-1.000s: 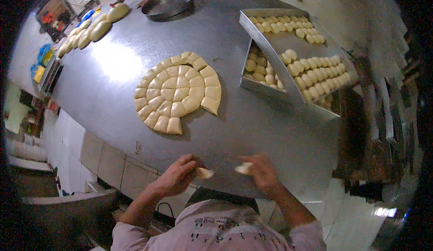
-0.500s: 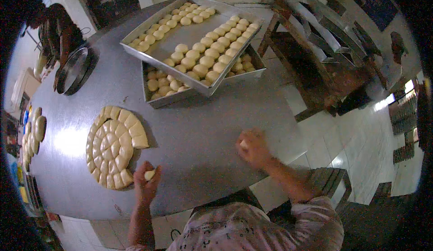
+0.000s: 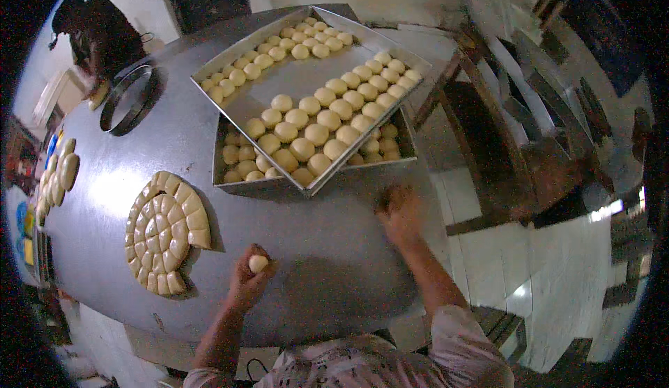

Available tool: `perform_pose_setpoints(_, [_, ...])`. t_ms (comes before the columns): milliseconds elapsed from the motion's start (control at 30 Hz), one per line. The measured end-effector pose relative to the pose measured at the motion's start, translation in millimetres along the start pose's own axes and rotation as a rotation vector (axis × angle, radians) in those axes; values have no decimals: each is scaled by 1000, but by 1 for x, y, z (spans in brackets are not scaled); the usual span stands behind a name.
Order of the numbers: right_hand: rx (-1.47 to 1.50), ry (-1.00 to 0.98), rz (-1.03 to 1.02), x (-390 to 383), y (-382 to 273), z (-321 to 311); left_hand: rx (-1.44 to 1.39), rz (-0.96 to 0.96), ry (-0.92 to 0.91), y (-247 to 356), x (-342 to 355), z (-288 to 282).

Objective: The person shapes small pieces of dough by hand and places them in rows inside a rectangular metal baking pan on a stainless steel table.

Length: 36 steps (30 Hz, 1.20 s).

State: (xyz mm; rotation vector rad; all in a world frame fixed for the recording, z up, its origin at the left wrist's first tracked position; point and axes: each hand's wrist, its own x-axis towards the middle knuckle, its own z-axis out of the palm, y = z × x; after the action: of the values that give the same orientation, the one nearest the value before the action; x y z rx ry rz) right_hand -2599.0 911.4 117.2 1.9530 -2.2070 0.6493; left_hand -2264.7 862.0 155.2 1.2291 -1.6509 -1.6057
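Observation:
My left hand [image 3: 246, 278] is curled round a pale, smooth dough ball [image 3: 258, 263] low in the middle, above the steel table [image 3: 327, 276]. My right hand [image 3: 398, 217] is raised farther right, just below the lower tray, with fingers curled; what they hold, if anything, is hidden and smeared. To the left of my left hand lies a round slab of dough cut into several segments [image 3: 166, 224], with a notch at its lower right. Two metal trays of dough balls are stacked crosswise ahead, the upper tray [image 3: 268, 95] partly filled, the lower tray [image 3: 237, 187] showing below it.
A co-worker [image 3: 115, 36] bends over the back left, beside a round metal pan [image 3: 146, 74]. Oblong dough pieces [image 3: 66, 172] lie at the table's left. A wooden rack [image 3: 460, 137] with metal pieces stands at the right, above the tiled floor [image 3: 509, 283].
The view has swung rightward toward the trays and rack. My hands have moved apart; the left still holds dough, while the dough seen in my right is no longer visible.

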Motion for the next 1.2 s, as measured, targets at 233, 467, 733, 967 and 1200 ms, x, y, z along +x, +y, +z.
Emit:
perform_pose_setpoints(233, [585,-348,275,3,31,-65,-188,-110,420,7,-25,-19])
perform_pose_setpoints(467, [1230,391,-102,254,-65,-75,-105,-93,392,-32,-48,-1])
perform_pose_setpoints(733, [1054,-46,-12,228,-121,-47,-827,-176,410,-46,-71,-25])
perform_pose_setpoints(967, [877,-641,-71,-29,-152,-21,-236,-415,-389,61,-62,-7])
perform_pose_setpoints(1200, [-226,-100,-93,-53,-93,8,883,343,517,-21,-42,-122])
